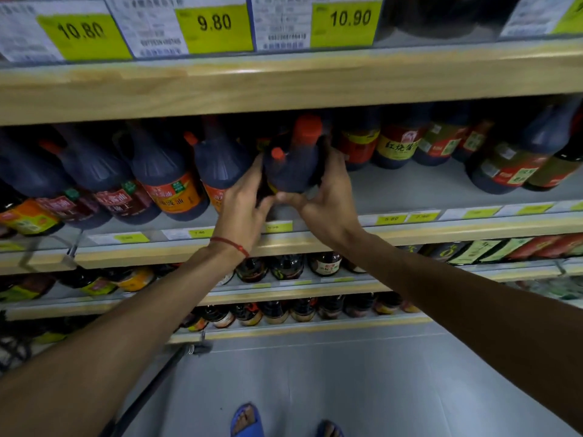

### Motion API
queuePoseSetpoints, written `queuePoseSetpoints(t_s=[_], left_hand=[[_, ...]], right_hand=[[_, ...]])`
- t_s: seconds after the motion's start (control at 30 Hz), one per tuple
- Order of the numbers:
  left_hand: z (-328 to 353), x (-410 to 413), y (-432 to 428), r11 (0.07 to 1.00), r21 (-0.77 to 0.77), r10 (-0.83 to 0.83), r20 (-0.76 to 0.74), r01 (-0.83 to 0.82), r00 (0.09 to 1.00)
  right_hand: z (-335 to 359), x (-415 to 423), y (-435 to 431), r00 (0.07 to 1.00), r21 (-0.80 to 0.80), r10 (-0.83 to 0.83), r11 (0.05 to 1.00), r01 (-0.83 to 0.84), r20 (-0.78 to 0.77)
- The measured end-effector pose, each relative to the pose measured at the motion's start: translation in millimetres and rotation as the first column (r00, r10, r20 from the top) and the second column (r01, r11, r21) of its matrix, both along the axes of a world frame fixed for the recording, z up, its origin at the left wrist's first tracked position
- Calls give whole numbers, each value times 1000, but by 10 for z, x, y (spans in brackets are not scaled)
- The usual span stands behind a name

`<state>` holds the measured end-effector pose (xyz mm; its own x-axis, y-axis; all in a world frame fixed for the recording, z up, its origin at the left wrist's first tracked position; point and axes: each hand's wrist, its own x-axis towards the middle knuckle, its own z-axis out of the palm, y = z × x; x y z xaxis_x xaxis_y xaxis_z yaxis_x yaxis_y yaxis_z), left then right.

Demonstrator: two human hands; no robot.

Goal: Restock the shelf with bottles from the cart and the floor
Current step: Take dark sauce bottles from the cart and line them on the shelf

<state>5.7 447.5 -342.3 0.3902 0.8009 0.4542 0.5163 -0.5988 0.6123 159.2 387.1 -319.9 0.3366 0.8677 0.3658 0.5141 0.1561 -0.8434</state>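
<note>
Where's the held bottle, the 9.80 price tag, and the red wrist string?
held bottle (293, 171), head view, on its dark shoulder.
9.80 price tag (214, 25), head view, on the yellow patch.
red wrist string (228, 243), head view, mid-strand on the left wrist.

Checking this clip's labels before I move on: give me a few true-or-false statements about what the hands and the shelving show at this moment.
1. The left hand and right hand both hold the dark, red-capped plastic bottle. True.
2. That bottle is down on the grey floor. False: it is held up at the wooden-edged shelf, among other dark bottles.
3. A red string bracelet circles the left wrist. True.
4. The yellow 9.80 price tag hangs to the right of the 10.90 tag. False: it hangs to its left.
5. The right hand is idle at the person's side. False: it grips the bottle from the right.
</note>
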Motion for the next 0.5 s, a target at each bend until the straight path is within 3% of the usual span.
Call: queuePoseSetpoints(t_s=[0.3, 0.5], left_hand=[[-252, 21, 119, 994, -77, 87, 125, -78, 988], [-291, 135, 88, 984, -129, 161, 299, -127, 941]], right_hand=[[-206, 27, 349, 1000, -30, 25, 999, -25, -1], [-191, 37, 513, 991, -85, 13, 996, -24, -133]])
